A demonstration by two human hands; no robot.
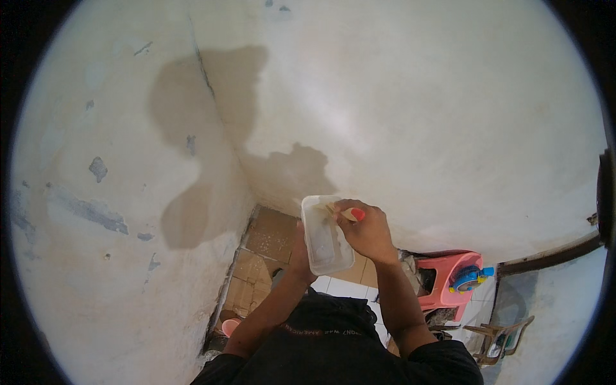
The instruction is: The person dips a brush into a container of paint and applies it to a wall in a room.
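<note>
A translucent rectangular plastic container point(323, 240) is held up in front of my chest. My left hand point(302, 255) grips its left side, with most of the fingers hidden behind it. Over the container's upper right part, my right hand point(363, 228) is closed around a paintbrush point(356, 214) with a red-tipped handle. The brush's far end points into the container near its upper end. What the container holds is hard to make out; its inside looks whitish.
Pale walls point(385, 120) with grey chipped patches meet at a corner ahead. Brown cardboard point(274, 231) lies on the tiled floor. To the right stand a pink plastic stool point(442, 284) bearing a small blue fan point(466, 279), and a brown chair point(500, 337). A pink bowl point(230, 327) is at lower left.
</note>
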